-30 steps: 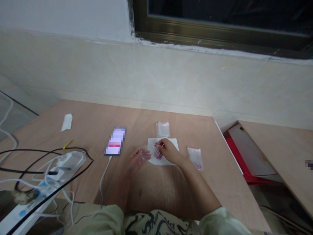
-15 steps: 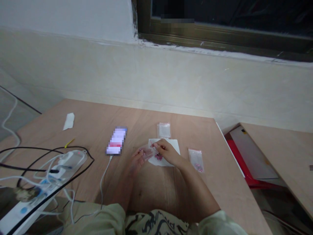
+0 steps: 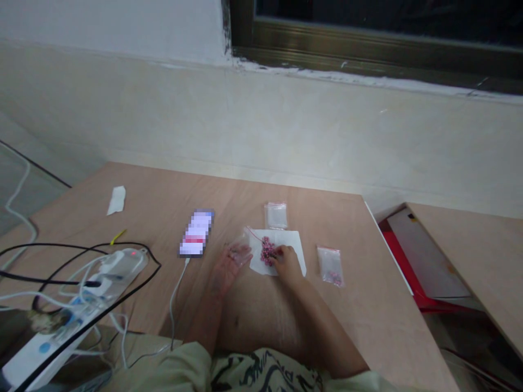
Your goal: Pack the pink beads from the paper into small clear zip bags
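Observation:
My left hand [image 3: 229, 265] holds a small clear zip bag [image 3: 247, 239] with a red strip along its mouth. The bag leans over the left edge of a white sheet of paper [image 3: 292, 238]. A pile of pink and dark red beads [image 3: 267, 251] lies on the paper. At the right side of this pile is my right hand [image 3: 288, 264], its thumb and fingertips pinched together on the beads. What sits between those fingertips is hidden.
Behind the paper lies a stack of empty zip bags [image 3: 277, 215]. To the right is a zip bag with some beads [image 3: 330, 267]. A phone [image 3: 196, 233] on a white cable and a power strip [image 3: 102, 283] with tangled cords occupy the left. A paper scrap [image 3: 116, 200] lies farther back.
My right hand has moved from the bag's mouth down and right to the beads, uncovering more of the pile. The left hand keeps the bag, which now tilts up more.

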Motion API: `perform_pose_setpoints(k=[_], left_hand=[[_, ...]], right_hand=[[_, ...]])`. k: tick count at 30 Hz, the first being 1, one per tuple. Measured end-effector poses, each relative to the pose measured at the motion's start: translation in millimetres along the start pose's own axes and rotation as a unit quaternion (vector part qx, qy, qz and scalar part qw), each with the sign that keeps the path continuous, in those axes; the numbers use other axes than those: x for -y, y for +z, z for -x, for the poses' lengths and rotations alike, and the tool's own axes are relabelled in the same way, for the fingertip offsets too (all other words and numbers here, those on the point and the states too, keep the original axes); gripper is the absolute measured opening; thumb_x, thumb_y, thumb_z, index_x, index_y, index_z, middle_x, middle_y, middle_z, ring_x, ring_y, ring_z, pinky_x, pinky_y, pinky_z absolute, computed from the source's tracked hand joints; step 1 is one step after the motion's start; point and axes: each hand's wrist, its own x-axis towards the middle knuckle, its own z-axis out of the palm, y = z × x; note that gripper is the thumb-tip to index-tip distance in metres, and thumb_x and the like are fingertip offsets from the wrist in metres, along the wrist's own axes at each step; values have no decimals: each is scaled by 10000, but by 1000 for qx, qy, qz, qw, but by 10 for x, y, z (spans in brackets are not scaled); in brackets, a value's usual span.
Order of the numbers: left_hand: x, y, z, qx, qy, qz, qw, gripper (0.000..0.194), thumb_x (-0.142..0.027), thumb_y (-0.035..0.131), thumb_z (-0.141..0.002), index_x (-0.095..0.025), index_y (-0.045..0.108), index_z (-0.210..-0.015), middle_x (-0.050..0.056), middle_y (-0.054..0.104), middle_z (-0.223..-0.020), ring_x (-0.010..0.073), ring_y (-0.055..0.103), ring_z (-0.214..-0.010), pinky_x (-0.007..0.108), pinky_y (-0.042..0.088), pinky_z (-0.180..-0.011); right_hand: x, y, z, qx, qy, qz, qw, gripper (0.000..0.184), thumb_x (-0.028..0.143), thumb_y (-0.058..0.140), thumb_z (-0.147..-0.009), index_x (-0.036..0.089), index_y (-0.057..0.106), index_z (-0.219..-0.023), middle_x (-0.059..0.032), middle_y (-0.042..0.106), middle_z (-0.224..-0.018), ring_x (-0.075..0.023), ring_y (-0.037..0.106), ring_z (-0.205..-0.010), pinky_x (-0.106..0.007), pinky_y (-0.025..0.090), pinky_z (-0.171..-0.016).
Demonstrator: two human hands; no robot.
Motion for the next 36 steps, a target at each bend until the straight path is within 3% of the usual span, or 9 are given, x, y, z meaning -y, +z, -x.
perform_pose_setpoints(k=[9, 20, 27, 32, 36], left_hand=[[-43, 104, -43, 21, -7, -1, 1000, 300, -309, 387, -811, -119, 618, -840, 103, 661, -876, 236, 574, -937, 447, 335, -922], [-12, -31, 35, 10, -15, -18, 1000, 306, -316, 339, -834, -136, 582, -885, 98, 658, -871, 227, 584, -926, 447, 360, -912], [38, -152, 90, 10, -29, -39, 999, 202, -212, 417, -800, -137, 584, -885, 91, 668, -863, 214, 608, -877, 430, 363, -912], [58, -136, 56, 35, -31, -48, 998, 157, -208, 491, -766, -118, 606, -824, 94, 682, -824, 223, 619, -843, 435, 368, -903], [43, -81, -11, 44, -32, -58, 997, 158, -211, 486, -773, -117, 609, -806, 96, 685, -823, 222, 622, -836, 432, 374, -894]], right_hand=[[-44, 25, 57, 8, -1, 18, 1000, 78, 163, 519, -679, 157, 583, -725, -57, 564, -759, -162, 509, -712, -264, 394, -662], [-79, 32, 58, -14, 25, -5, 1000, 102, 140, 529, -659, 135, 581, -747, -69, 582, -756, -163, 523, -714, -257, 401, -654], [-99, -22, 51, -46, 37, -62, 996, 93, 173, 490, -677, 153, 580, -690, -47, 597, -716, -144, 515, -632, -258, 406, -617], [-81, -78, 13, -47, 45, -111, 992, 114, 244, 495, -694, 161, 571, -710, -37, 613, -706, -136, 503, -567, -253, 406, -563], [-57, -158, -47, -48, 51, -65, 995, 117, 221, 491, -696, 149, 583, -698, -52, 606, -685, -157, 522, -595, -267, 400, -571]])
